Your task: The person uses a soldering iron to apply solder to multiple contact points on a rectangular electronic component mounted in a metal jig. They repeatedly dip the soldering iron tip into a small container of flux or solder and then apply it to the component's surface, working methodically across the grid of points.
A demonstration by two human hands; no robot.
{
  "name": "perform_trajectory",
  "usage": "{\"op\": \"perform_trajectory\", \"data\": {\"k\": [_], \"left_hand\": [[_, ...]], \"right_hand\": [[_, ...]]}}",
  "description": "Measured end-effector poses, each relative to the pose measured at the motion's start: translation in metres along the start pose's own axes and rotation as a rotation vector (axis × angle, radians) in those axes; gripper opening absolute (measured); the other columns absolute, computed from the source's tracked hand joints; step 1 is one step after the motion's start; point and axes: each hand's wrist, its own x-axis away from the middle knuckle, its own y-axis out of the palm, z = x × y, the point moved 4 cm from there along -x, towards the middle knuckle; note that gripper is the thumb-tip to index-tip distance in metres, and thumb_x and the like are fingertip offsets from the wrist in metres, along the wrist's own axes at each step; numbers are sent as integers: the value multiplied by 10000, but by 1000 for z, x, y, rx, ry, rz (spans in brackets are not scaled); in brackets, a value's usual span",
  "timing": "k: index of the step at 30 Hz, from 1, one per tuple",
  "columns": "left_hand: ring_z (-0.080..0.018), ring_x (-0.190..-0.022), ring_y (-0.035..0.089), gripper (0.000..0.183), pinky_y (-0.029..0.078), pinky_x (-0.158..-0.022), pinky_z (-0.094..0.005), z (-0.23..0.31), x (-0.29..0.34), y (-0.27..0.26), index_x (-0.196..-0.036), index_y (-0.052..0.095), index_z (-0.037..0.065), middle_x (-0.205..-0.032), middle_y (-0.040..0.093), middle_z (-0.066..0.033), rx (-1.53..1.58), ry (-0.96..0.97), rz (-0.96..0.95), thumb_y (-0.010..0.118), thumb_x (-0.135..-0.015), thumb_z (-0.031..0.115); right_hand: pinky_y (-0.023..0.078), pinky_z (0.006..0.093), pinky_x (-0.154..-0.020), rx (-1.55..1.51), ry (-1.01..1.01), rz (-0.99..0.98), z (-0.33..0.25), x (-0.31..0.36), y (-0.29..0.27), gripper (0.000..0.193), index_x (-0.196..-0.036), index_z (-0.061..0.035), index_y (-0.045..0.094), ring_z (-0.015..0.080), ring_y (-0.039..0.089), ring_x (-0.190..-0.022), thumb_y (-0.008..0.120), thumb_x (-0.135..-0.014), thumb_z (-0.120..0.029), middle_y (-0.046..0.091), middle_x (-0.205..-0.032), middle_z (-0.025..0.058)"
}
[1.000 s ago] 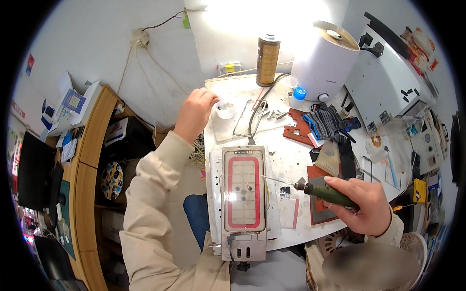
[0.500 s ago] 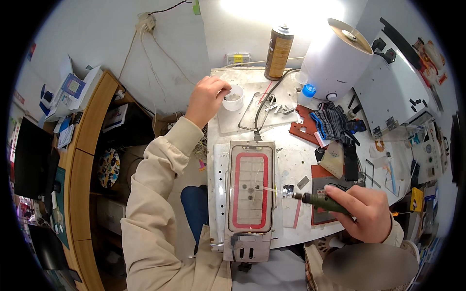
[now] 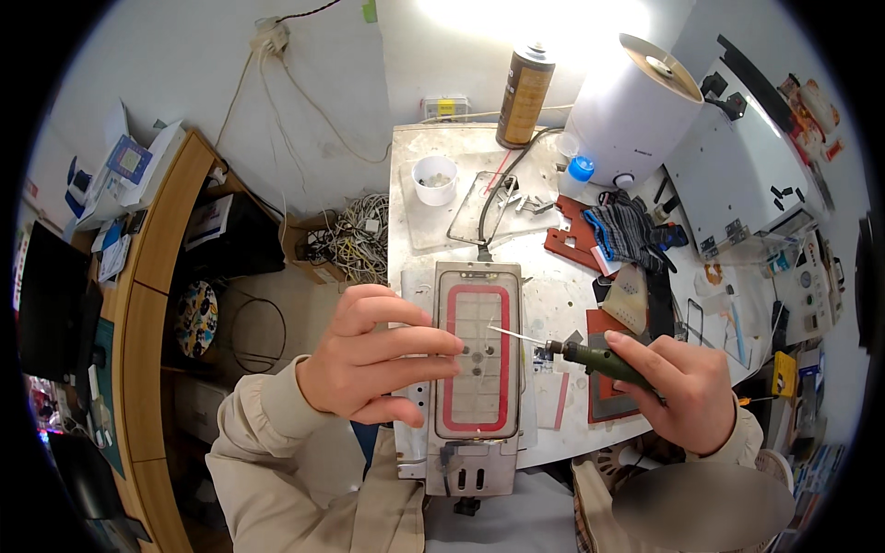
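Green cylindrical tool point(image 3: 597, 358) (slim, straight shaft point(image 3: 518, 335)) fills the right hand point(image 3: 684, 385).

Bits point(image 3: 441, 179) in far white cup point(image 3: 434, 194) too small to tell. Left hand point(image 3: 373, 355) hides part of red-bordered plate point(image 3: 477, 401); right hand point(image 3: 680, 392) covers rear of green tool point(image 3: 601, 360). We can't see past blurred patch point(image 3: 702, 506), near right.

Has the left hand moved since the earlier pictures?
Yes. Judged against the white cup, which it was beside, the left hand has come back toward the person; its fingertips are now at the red-bordered panel's left edge.
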Motion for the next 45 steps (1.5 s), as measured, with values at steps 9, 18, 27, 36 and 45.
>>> {"op": "perform_trajectory", "data": {"k": [9,18,27,36,45], "left_hand": [[-241,-1143,589,550,416,-985,-442,-1,-3,-1,-1096,784,133,-1246,747,19,-4,7,-46,542,-1037,623],[-240,-1140,590,564,405,-994,-446,-1,-5,-2,-1059,786,130,-1229,750,22,-10,6,-47,529,-1041,631],[-238,-1148,554,596,397,-1017,-447,0,-9,-5,-1044,791,136,-1277,690,-14,9,-23,-48,497,-1048,655],[-240,-1147,541,600,391,-1027,-450,-1,-11,-7,-1029,794,144,-1246,672,-8,1,-29,-70,491,-1046,662],[-237,-1141,538,601,388,-1024,-452,-1,-10,-7,-1022,794,146,-1240,670,-6,-8,-25,-74,492,-1043,666]], "right_hand": [[462,375,-522,19,-9,-3,-4,1,1,594,-1382,-146,732,220,584,-580,851,-801,-119,575,-738,32],[482,378,-542,44,17,14,-6,1,1,628,-1388,-140,727,232,601,-605,859,-776,-81,588,-760,40],[485,378,-548,7,-6,-21,-7,2,2,651,-1393,-147,723,225,601,-610,866,-761,-92,588,-765,34],[480,375,-538,19,-14,-10,-9,3,4,643,-1379,-151,732,221,602,-614,868,-752,-110,578,-751,28],[445,377,-506,-8,-90,-25,-12,7,2,581,-1326,-80,741,234,608,-582,874,-762,-114,656,-770,67]]}}
